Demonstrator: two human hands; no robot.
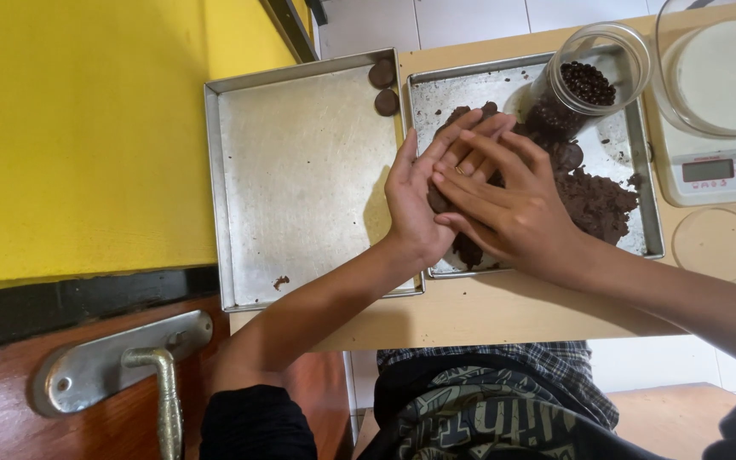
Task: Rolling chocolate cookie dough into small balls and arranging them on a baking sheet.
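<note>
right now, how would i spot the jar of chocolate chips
Find the two metal trays side by side on the table; take the right tray, the one with the brown dough. At its far edge, just beyond the hands, the jar lies tilted, clear, open-mouthed and full of small dark chips, unlike the scale beside it.

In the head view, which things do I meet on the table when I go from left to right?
Empty tray → two dough discs → left hand → right hand → jar of chocolate chips → scale.
</note>
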